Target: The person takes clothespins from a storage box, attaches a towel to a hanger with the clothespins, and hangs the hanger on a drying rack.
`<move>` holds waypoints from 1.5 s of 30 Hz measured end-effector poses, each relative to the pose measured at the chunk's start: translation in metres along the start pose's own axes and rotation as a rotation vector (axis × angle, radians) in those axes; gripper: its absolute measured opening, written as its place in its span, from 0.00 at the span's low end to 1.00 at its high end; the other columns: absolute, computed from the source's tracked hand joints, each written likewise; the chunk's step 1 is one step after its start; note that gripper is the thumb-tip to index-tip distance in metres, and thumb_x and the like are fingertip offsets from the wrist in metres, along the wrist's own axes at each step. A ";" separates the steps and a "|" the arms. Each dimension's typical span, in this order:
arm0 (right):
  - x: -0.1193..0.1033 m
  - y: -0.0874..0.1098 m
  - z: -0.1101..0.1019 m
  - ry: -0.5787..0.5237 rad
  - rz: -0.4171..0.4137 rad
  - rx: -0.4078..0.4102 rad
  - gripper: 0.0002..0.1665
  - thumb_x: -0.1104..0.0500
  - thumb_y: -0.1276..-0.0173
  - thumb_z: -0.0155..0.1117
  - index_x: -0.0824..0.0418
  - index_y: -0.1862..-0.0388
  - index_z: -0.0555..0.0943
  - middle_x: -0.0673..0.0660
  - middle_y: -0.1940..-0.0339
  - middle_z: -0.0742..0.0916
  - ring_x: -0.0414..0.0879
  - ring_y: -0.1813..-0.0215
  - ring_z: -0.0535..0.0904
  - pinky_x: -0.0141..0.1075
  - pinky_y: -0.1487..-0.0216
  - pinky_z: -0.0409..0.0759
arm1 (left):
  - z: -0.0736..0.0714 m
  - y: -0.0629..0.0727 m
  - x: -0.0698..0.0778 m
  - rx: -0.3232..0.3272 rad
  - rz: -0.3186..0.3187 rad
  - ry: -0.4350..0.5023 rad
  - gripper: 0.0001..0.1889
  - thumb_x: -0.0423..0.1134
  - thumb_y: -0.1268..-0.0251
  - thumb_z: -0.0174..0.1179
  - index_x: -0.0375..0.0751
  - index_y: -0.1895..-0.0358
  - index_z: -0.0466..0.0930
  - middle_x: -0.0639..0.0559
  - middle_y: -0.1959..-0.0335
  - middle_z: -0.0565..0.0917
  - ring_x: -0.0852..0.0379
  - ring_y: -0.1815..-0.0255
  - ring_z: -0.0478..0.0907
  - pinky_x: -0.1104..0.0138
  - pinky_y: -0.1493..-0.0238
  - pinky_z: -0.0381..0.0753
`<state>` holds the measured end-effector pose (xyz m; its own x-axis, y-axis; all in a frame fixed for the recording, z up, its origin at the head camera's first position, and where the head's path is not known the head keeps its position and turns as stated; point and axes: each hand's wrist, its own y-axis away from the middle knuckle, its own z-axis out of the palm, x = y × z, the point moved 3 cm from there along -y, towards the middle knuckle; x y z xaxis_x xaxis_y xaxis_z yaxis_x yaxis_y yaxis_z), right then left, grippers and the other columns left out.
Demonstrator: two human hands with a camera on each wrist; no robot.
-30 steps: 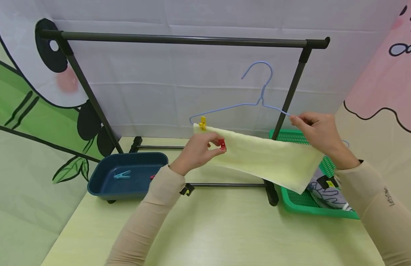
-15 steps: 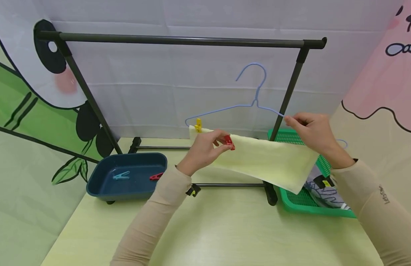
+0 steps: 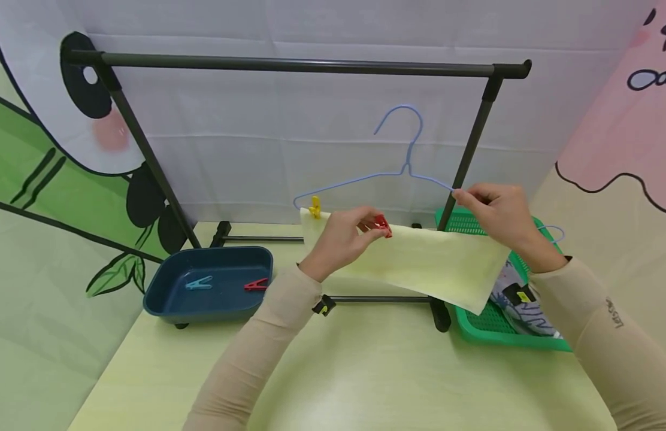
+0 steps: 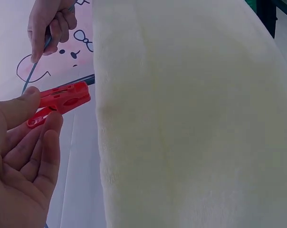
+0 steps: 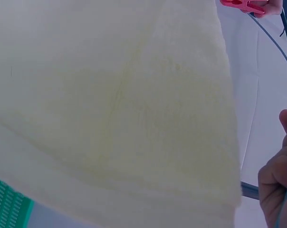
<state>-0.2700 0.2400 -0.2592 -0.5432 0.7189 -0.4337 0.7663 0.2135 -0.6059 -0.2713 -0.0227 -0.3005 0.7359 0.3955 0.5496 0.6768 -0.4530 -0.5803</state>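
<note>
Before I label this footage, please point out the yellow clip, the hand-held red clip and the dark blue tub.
Yellow clip (image 3: pixel 315 208), head view: its middle.
Hand-held red clip (image 4: pixel 62 99), left wrist view: its body.
Dark blue tub (image 3: pixel 224 293), head view: its bare inside floor.
</note>
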 end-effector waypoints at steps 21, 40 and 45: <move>-0.005 0.000 0.004 -0.019 -0.013 -0.006 0.16 0.55 0.31 0.61 0.62 0.75 0.85 0.51 0.83 0.81 0.41 0.89 0.58 0.33 0.86 0.55 | 0.020 -0.009 0.017 0.011 0.041 0.061 0.07 0.34 0.47 0.70 0.40 0.64 0.86 0.53 0.70 0.86 0.68 0.75 0.80 0.76 0.74 0.75; -0.009 0.001 0.005 -0.023 -0.029 -0.008 0.12 0.58 0.33 0.63 0.61 0.74 0.86 0.47 0.90 0.75 0.35 0.90 0.56 0.32 0.87 0.54 | 0.033 -0.022 0.032 -0.001 0.129 0.014 0.09 0.33 0.45 0.69 0.36 0.60 0.86 0.51 0.67 0.87 0.63 0.71 0.83 0.81 0.68 0.74; -0.009 0.001 0.004 -0.031 -0.023 -0.009 0.12 0.58 0.33 0.63 0.61 0.73 0.86 0.47 0.90 0.75 0.36 0.90 0.56 0.32 0.87 0.54 | 0.037 -0.026 0.035 -0.029 0.127 -0.012 0.08 0.35 0.43 0.67 0.38 0.60 0.86 0.51 0.66 0.87 0.63 0.69 0.83 0.81 0.67 0.74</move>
<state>-0.2658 0.2307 -0.2583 -0.5711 0.6932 -0.4397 0.7562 0.2358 -0.6104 -0.2629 0.0330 -0.2886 0.8159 0.3432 0.4653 0.5775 -0.5229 -0.6269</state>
